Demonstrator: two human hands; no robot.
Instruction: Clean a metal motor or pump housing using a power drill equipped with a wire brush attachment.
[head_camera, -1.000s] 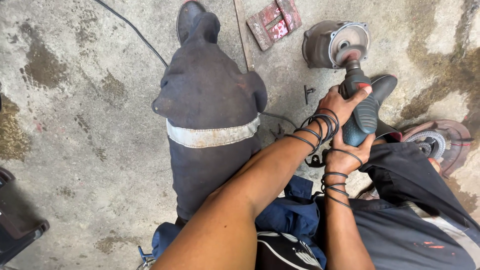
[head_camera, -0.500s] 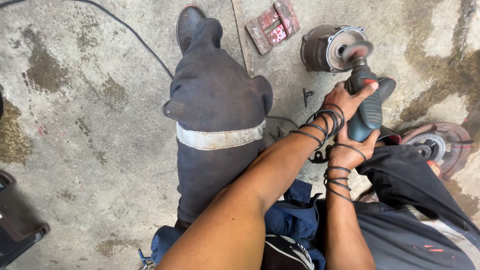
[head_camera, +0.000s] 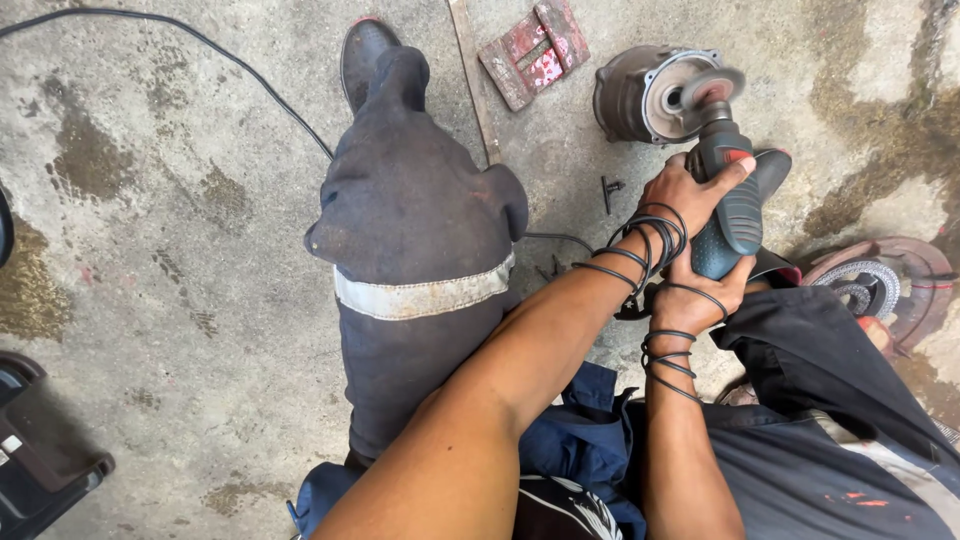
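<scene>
Little has shifted: both hands, left hand (head_camera: 690, 192) above right hand (head_camera: 692, 298), stay clamped around the grinder (head_camera: 728, 200), its disc against the metal housing (head_camera: 648, 92).

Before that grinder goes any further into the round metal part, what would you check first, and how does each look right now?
1. Both hands on grinder: ok, left hand on top, right hand beneath.
2. Wheel at metal housing: ok.
3. Cord away from wheel: ok.
4. Gloves: not ok, hands bare.
5. Wrist bands clear of wheel: ok, though loose.
6. Housing held down: cannot tell.
</scene>
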